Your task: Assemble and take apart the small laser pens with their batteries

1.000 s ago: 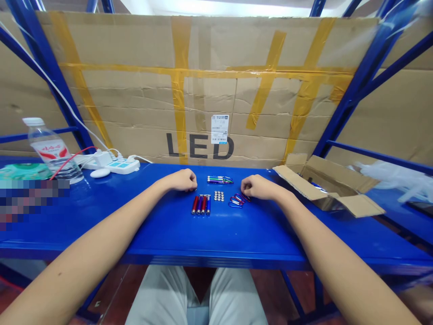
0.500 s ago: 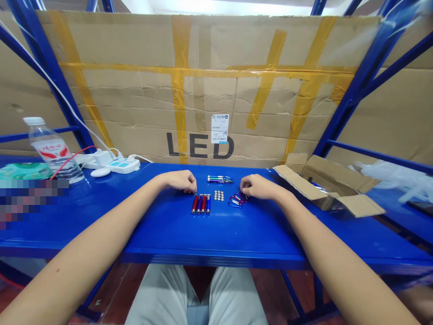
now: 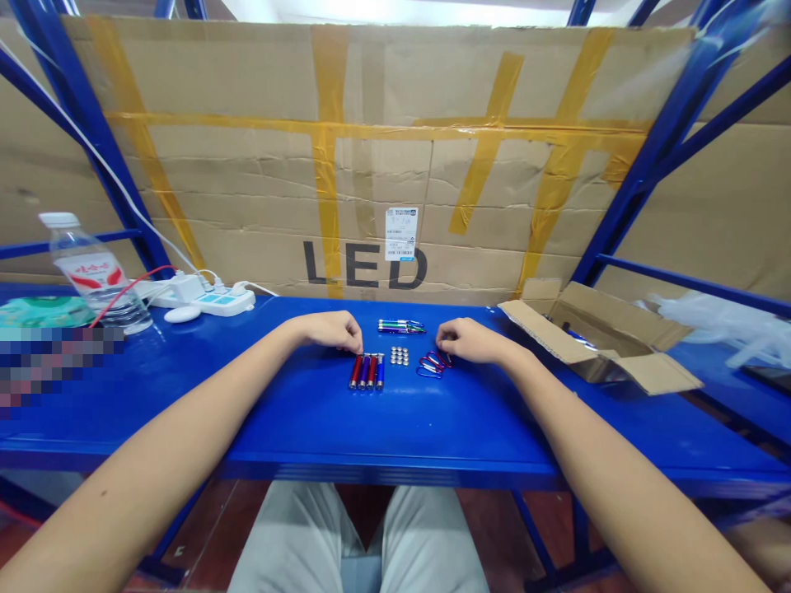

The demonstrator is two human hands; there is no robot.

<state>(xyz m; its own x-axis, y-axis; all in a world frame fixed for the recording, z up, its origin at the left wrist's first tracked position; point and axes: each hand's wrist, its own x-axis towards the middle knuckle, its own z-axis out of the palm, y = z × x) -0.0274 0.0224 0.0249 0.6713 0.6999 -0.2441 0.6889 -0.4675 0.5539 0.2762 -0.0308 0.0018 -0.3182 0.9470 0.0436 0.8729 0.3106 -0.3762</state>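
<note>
My left hand [image 3: 334,331] rests on the blue table [image 3: 297,428], fingers loosely curled, empty, its fingertips just behind and left of a row of several red and blue mini flashlights [image 3: 367,371]. My right hand [image 3: 470,341] lies empty beside several coloured carabiners [image 3: 433,363], nearly touching them. Between them sits a small group of button cells [image 3: 400,356]. Several slim metallic flashlights or pens [image 3: 401,327] lie farther back.
An open cardboard box [image 3: 593,342] stands at the right, with white plastic film [image 3: 720,329] beyond it. A water bottle [image 3: 92,274], a white power strip [image 3: 213,301] with cables and a green packet [image 3: 43,312] sit at the left. A cardboard panel closes the back.
Both hands have slid slightly inward, the left fingertips toward the flashlights and the right toward the carabiners. The small items have not moved.
</note>
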